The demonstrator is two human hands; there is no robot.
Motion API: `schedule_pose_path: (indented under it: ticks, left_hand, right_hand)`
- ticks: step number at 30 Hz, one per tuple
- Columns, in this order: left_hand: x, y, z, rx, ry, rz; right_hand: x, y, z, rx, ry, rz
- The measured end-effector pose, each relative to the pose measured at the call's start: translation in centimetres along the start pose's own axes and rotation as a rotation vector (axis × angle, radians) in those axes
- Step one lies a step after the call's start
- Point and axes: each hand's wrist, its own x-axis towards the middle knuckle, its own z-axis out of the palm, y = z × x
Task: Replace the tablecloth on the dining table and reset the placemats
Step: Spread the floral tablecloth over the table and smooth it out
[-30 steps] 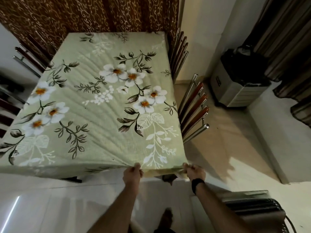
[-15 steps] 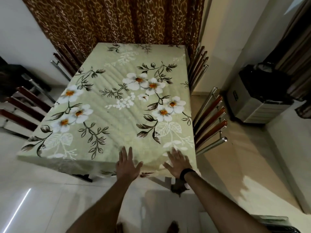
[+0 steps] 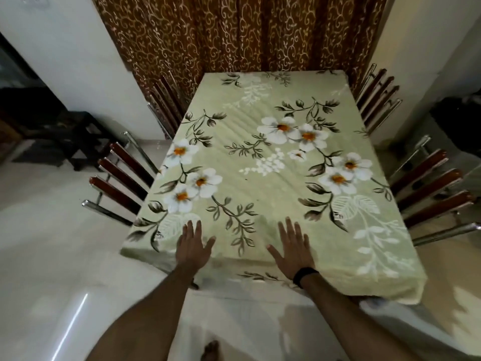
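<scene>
A pale green tablecloth [image 3: 260, 194] printed with white flowers and dark leaves covers the whole dining table, its edge hanging over the near end. My left hand [image 3: 193, 244] lies flat on the cloth near the front left corner, fingers spread. My right hand [image 3: 292, 247], with a black band on the wrist, lies flat about a hand's width to its right, also near the front edge. Neither hand holds anything. No placemats are in view.
Chairs with dark red slats and chrome frames stand tucked along the left side [image 3: 122, 183] and right side [image 3: 426, 186]. A brown patterned curtain [image 3: 234, 35] hangs behind the table. A dark stool [image 3: 75, 136] stands at far left. Glossy white floor lies in front.
My hands let go of the cloth's front edge and came to rest flat on top. They have since shifted left along the front edge, and the view swung to face the table squarely.
</scene>
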Motion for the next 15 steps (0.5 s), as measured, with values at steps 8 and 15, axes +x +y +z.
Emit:
schedule_pose_path:
  ticks: [8, 15]
  left_hand:
    - [2.2, -14.7, -1.1, 0.112, -0.06, 0.009]
    - [1.3, -19.5, -2.7, 0.124, -0.198, -0.01]
  right_hand:
    - [0.8, -13.8, 6.8, -0.154, -0.17, 0.122]
    - [0.2, -16.5, 5.1, -0.156, -0.377, 0.154]
